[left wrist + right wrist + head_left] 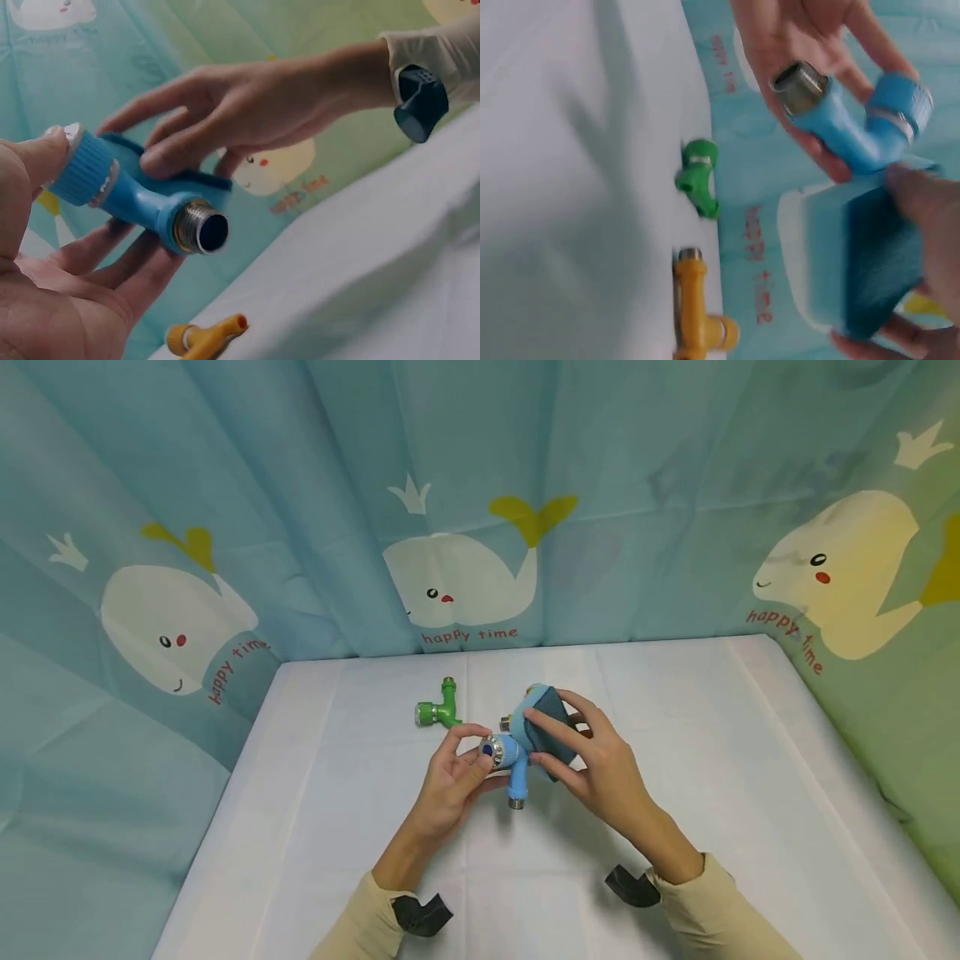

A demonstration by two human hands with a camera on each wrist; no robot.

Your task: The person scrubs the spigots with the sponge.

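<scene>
My left hand (453,781) holds a light blue tap (517,772), thumb and finger on its ribbed, metal-trimmed knob. The threaded metal end (202,229) of the tap points away from that palm in the left wrist view. Fingers of my right hand (600,760) grip a two-tone blue sponge-like block (551,722), its paler layer towards the tap. In the head view the block overlaps the tap's body; in the right wrist view (866,255) the block meets the tap near the knob.
On the white table (337,827) lies a green tap (447,702), beyond my left hand. A yellow tap (694,304) lies beside it, mostly hidden by the block in the head view. Whale-print curtains (465,443) stand behind and at both sides.
</scene>
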